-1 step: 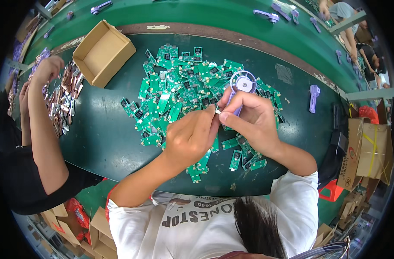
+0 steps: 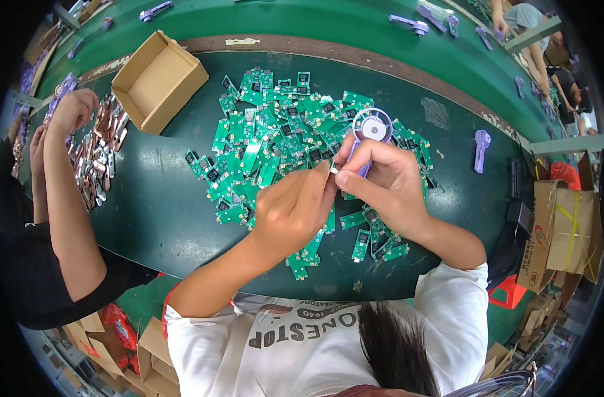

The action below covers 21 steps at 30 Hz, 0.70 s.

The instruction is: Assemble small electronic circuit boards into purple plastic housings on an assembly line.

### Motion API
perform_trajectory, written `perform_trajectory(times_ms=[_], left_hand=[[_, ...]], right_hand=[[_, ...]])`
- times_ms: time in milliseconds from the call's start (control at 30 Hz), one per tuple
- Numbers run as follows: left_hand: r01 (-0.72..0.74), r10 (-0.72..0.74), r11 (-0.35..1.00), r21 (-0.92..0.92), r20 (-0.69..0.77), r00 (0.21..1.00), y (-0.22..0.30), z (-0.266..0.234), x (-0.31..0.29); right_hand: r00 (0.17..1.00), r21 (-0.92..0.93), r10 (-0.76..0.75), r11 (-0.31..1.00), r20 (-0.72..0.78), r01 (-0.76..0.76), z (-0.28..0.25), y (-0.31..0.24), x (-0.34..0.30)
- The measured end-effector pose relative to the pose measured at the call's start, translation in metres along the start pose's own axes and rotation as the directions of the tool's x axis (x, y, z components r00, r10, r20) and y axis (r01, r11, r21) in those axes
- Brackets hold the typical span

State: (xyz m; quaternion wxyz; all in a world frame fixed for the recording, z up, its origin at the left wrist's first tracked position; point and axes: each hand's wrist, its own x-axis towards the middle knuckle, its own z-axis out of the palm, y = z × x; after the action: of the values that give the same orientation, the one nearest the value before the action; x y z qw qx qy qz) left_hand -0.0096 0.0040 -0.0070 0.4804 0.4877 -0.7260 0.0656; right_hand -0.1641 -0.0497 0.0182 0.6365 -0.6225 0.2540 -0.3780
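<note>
My right hand (image 2: 388, 185) is closed round the handle of a purple handheld fan (image 2: 373, 126). The fan's round, spoked head points away from me, above the fingers. Right against it, my left hand (image 2: 292, 202) is closed in a pinch. A small green-and-white piece, which looks like the end of a circuit board (image 2: 333, 169), shows where the fingertips of both hands meet. Most of that piece and of the fan handle is hidden by my fingers. Beneath and around both hands spreads a heap of green circuit boards (image 2: 252, 155), several with dark display blocks.
An open cardboard box (image 2: 153, 83) stands at the far left of the table, beside a pile of brown and silver parts (image 2: 103, 155). A co-worker's hand (image 2: 73, 112) is raised there. Another purple fan (image 2: 481, 151) lies at right; more rest on the green belt (image 2: 302, 23) beyond.
My hands and the fan hold the same position. Only the co-worker's raised hand at left has shifted slightly.
</note>
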Motion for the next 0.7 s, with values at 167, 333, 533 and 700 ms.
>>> perform_trajectory(times_ms=[167,333,533,700], left_hand=[[0.067,-0.068,0.993,-0.096,-0.004,0.998,0.0015,0.0033,-0.0023],[0.103,-0.098,0.989,-0.104,0.055,0.994,0.0040,0.0017,-0.0056],[0.120,-0.121,0.989,-0.092,-0.009,0.993,0.0038,0.0077,-0.0089],[0.086,-0.087,0.995,-0.054,-0.017,0.996,0.0036,0.0083,-0.0088]], right_hand=[[0.997,0.056,0.074,0.996,0.012,-0.074,-0.0015,-0.0013,0.0013],[0.994,0.114,0.105,0.988,0.020,-0.106,-0.0041,0.0054,0.0015],[0.986,0.154,0.163,0.974,0.036,-0.167,-0.0052,0.0072,0.0054],[0.977,0.201,0.206,0.956,0.059,-0.214,-0.0073,0.0066,0.0062]])
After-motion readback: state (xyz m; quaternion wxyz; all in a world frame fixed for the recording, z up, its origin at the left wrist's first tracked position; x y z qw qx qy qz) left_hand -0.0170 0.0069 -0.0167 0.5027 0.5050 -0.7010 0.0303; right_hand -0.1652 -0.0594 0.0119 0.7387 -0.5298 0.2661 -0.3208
